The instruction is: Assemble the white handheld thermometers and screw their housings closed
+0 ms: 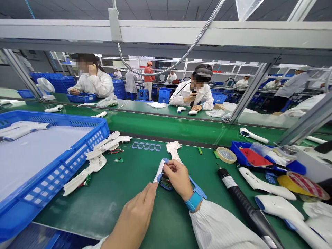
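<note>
My left hand [138, 211] is closed on the lower end of a white and blue device part [160, 170], which tilts upward over the green mat. My right hand [178, 176], with a blue band at the wrist, pinches at the right side of that part; its fingertips are partly hidden. Below them lies a blue-rimmed piece with a circuit board [166, 183], partly covered by the fingers. A white shell half [173, 148] lies just behind my right hand. Several blue-outlined frames [146, 146] are in a row farther left.
A blue basket [103, 128] with white devices stands left, beside white shells [97, 162] and small boards. At right are a black electric screwdriver [237, 193], a tape roll [226, 155], a blue bin [237, 148] and white housings [282, 211]. People sit beyond the overhead frame.
</note>
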Motion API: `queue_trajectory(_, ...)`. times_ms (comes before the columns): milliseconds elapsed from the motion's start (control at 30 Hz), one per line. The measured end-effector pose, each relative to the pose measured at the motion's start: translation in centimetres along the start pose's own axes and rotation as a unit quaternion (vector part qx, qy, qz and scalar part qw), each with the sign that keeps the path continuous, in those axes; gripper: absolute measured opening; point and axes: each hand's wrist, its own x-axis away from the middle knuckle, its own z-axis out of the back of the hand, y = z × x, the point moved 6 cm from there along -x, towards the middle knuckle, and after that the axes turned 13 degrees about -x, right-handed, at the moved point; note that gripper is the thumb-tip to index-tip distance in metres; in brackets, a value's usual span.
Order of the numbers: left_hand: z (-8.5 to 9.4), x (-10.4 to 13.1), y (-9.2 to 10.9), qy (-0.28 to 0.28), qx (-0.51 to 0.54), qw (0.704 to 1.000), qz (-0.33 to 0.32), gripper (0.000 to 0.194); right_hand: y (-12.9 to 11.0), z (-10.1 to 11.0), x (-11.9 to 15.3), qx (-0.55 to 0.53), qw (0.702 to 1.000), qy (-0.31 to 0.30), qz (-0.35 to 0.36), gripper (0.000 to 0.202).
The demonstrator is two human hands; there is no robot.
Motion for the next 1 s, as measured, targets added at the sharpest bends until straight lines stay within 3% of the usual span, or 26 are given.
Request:
queue_trajectory(233,-0.3,0.7,0.7,0.035,-0.048,0.998,-0.037,0.037,-0.3,0.0,0.0,0.027,1.0,0.003,0.001,0.014)
queue_trajectory(500,-1.0,0.5,1.3,-0.015,-0.041,0.999,-0.019,0.035,-0.5,0.1,-0.2,0.072,0.997,0.005,0.014,0.012)
queue_trajectory(767,-0.2,-0.1,-0.4,-0.055,0.076,0.995,0.04,0.03,0.0,0.3,-0.2,0.068,0.996,-0.052,0.02,0.014)
queue_trajectory(900,-0.4,0.2,-0.8,-0.066,0.065,0.995,0.039,0.03,-0.2,-0.4,0.2,0.074,0.994,-0.072,0.034,0.023)
queue_trajectory(1000,-0.6,0.3,-0.5,-0.074,0.045,0.996,0.032,0.031,-0.3,-0.5,0.2,0.096,0.992,-0.059,0.053,0.018)
